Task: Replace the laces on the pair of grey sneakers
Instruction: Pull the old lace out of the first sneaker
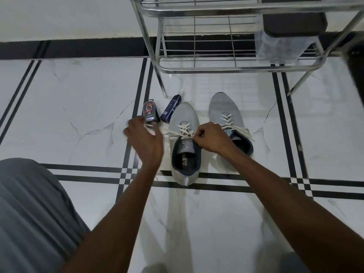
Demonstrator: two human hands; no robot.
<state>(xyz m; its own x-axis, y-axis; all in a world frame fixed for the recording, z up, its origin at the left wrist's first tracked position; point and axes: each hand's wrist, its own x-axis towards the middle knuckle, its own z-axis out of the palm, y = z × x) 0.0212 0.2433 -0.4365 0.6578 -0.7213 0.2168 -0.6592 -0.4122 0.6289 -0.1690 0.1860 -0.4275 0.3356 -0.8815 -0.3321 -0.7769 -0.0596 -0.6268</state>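
Two grey sneakers stand side by side on the white marble floor (78, 99), toes pointing away from you toward the chrome shoe rack (216, 67). You are working on the left sneaker (184, 119): your right hand (212, 137) pinches its white lace (184, 130) at the top eyelets, just above the tongue, fingers curled tight on the crossing. Your left hand (143, 138) is out to the left, well apart from the right, and a lace end runs taut from the shoe across to it; the hand is blurred, so it seems to grip that end, though the fingers are hard to read. The right sneaker (224, 111) sits just beside, its white lace (238, 129) threaded with its ends lying loose over the collar. Near the left sneaker's toe lie a dark blue bottle (171, 109) and a small shoe-polish sponge case (150, 113).
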